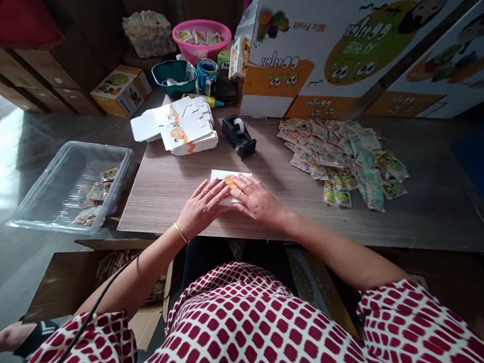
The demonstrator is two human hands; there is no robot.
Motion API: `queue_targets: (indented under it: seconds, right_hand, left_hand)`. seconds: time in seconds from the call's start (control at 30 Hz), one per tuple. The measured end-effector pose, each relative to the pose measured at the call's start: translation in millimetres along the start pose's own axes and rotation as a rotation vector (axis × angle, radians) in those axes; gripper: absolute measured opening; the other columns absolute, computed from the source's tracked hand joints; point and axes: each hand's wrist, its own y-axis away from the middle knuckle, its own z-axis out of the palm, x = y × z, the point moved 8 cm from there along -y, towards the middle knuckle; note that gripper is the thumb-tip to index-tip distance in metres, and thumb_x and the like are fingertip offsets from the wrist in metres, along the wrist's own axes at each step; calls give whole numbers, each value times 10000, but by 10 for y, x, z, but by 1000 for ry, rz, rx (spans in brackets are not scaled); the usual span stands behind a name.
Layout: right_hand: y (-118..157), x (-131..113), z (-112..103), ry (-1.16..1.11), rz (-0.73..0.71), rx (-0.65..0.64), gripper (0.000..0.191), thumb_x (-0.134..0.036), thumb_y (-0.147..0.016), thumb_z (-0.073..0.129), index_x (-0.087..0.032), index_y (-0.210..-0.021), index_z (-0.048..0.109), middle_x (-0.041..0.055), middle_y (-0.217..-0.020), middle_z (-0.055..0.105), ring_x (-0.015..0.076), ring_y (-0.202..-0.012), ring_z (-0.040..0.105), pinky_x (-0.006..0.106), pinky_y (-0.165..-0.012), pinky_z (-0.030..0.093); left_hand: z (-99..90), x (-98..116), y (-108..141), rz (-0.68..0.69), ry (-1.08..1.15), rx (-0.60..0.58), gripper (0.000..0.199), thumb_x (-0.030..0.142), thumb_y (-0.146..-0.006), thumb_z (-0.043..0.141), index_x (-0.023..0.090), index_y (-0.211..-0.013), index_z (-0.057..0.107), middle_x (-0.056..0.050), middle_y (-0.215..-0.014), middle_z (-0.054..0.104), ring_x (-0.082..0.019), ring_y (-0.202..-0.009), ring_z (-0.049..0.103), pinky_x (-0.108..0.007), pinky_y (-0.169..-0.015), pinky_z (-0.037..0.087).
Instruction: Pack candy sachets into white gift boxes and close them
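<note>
A small white carton with orange print (219, 174) lies on the wooden table (173, 182) near its front edge. Both hands rest on top of it, covering much of it. My left hand (201, 207), with a gold bangle at the wrist, lies over its left part, fingers stretched out. My right hand (259, 201) lies flat over its right part, fingers spread. Behind the carton stands a black tape dispenser (239, 137). A stack of flattened white cartons (191, 126) is at the back left. Many small packets (341, 149) are heaped to the right.
A clear plastic tub (50, 191) with packets stands left of the table, above an open cardboard box (63, 278). A pink basin (201, 40), a teal basket (174, 78) and large printed cartons (292, 39) line the back. Someone's leg (9, 338) shows at the lower left.
</note>
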Motion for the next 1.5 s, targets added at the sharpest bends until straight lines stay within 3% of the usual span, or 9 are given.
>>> queue_targets:
  seconds: [0.13,0.33,0.53,0.73,0.83,0.97,1.17,1.33,1.5]
  right_hand:
    - [102,43,-79,-152,-57,100,433,-339,-1037,550,-211,-1450,576,118,-1509,576,244,-1458,484,526,-1244,384]
    - [286,7,-37,-135,71,342,334,-261,-1037,546,-182,-1338,666,123,-1396,667,249,-1444,507,510,-1228,421]
    - [303,-6,86,-112,-52,235,340,-188,-1022,556,-274,-1329,674,47,-1374,690,235,-1427,525,535,-1265,353]
    - [312,112,-30,-275,25,274,404,-229,-1014,567,-211,-1418,569,125,-1528,554,236,-1464,480,497,-1219,438]
    - [345,33,41,-247,18,293,313,-183,-1015,533,-232,-1306,641,101,-1442,636,233,-1468,475,525,-1218,435]
    - [374,-14,211,-142,96,302,307,-215,-1015,552,-238,-1297,672,85,-1379,684,255,-1471,470,568,-1238,393]
    - [328,6,279,-123,41,206,335,-196,-1038,514,-312,-1304,682,30,-1319,722,230,-1408,547,591,-1285,280]
    - [356,89,103,-264,134,323,266,-253,-1026,553,-213,-1278,627,135,-1500,579,235,-1467,476,506,-1202,456]
    - [369,9,174,-240,20,267,256,-216,-1023,547,-249,-1268,615,84,-1387,679,225,-1439,512,559,-1230,409]
  left_hand:
    - [37,-58,-29,9,-3,12,667,363,-1018,562,260,-1624,303,-90,-1599,481,-249,-1529,380,-488,-1278,316]
    - [47,-51,31,7,-27,38,650,390,-982,630,286,-1581,399,-124,-1622,438,-274,-1540,354,-515,-1258,349]
    - [-37,-97,-59,51,-45,-4,616,411,-976,641,350,-1553,435,-73,-1598,483,-268,-1520,396,-564,-1282,279]
    - [1,-207,-114,69,25,-33,893,496,-958,636,205,-1661,168,-145,-1611,452,-266,-1537,362,-490,-1294,288]
    - [50,-213,-88,23,28,-4,979,550,-936,638,172,-1668,109,-187,-1628,407,-293,-1543,344,-502,-1290,290]
    - [84,-218,-65,-36,24,1,895,560,-923,646,238,-1649,234,-177,-1671,326,-327,-1556,302,-544,-1274,297]
    - [44,-279,-98,-33,-29,-29,779,582,-914,656,355,-1597,357,-90,-1627,440,-334,-1538,345,-619,-1292,184]
    - [45,-304,-86,-12,-18,-4,975,607,-916,640,207,-1663,158,-175,-1601,457,-327,-1507,404,-555,-1292,244]
    - [104,-294,-51,-13,25,47,1057,580,-872,707,237,-1664,96,-202,-1649,366,-345,-1530,355,-561,-1260,327]
